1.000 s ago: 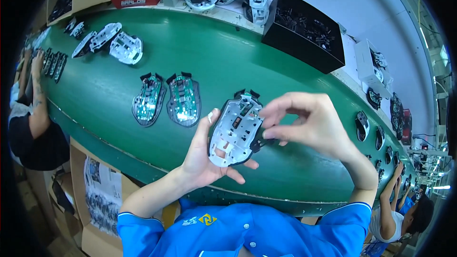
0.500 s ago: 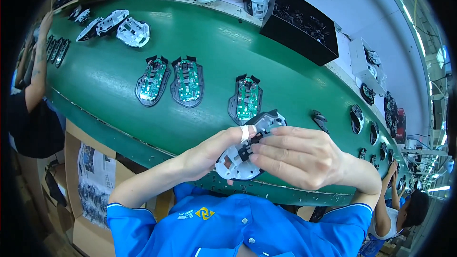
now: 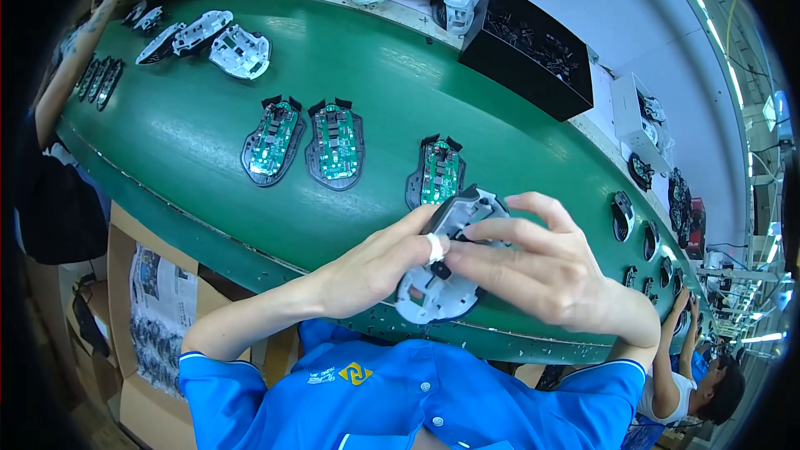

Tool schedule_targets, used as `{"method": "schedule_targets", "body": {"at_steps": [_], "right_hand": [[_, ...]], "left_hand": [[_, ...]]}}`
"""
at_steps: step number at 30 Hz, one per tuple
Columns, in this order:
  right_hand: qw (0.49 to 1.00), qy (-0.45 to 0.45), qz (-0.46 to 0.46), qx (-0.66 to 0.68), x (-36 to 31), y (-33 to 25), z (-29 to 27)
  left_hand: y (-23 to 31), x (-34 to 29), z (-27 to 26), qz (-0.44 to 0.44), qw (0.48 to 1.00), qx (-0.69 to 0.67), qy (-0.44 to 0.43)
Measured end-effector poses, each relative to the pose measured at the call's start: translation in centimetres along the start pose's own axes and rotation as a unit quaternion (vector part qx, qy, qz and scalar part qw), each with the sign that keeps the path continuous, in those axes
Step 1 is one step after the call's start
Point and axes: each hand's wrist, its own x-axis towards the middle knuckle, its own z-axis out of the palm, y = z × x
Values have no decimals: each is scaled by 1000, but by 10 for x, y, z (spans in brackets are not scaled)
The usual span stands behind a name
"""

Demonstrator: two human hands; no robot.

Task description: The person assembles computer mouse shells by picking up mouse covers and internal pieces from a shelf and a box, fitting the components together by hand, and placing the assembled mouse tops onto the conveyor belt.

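Observation:
A white and black computer mouse shell [image 3: 435,298] is held over the near edge of the green bench, tilted, with its hollow inside facing me. My left hand [image 3: 379,267] grips it from the left, a white wrap around the thumb. From the right, my right hand [image 3: 546,271] has its thumb and fingers on the inside of the shell, at a small black part [image 3: 440,269] near the middle. Whether those fingertips pinch something separate is hidden. Just beyond the shell lies a mouse base with a green circuit board [image 3: 439,171], partly covered by it.
Two more bases with circuit boards [image 3: 337,146] lie to the left. Loose white shells [image 3: 240,52] sit farther back. A black box of small parts [image 3: 529,50] stands at the rear edge. Mice [image 3: 622,215] line the right. Co-workers are at both sides; one arm [image 3: 79,54] reaches in left.
The shell has tipped more upright and shifted slightly right. My right hand's fingers have lifted and spread, and the dark part lying beyond that hand no longer shows. The left co-worker's arm has moved.

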Motion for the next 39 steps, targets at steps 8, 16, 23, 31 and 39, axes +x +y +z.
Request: {"method": "schedule_targets", "body": {"at_steps": [8, 16, 23, 31, 39], "right_hand": [[988, 93, 118, 25, 3, -4, 11], [937, 75, 293, 177, -1, -4, 17], [919, 50, 324, 217, 2, -6, 18], [849, 161, 418, 279, -7, -30, 61], [849, 283, 362, 261, -9, -30, 63]], "left_hand": [[-11, 9, 3, 34, 994, 63, 80], [-5, 9, 9, 77, 976, 112, 169], [-15, 15, 10, 155, 957, 143, 202], [-16, 24, 11, 226, 937, 100, 245], [-16, 12, 14, 257, 931, 170, 194]]}}
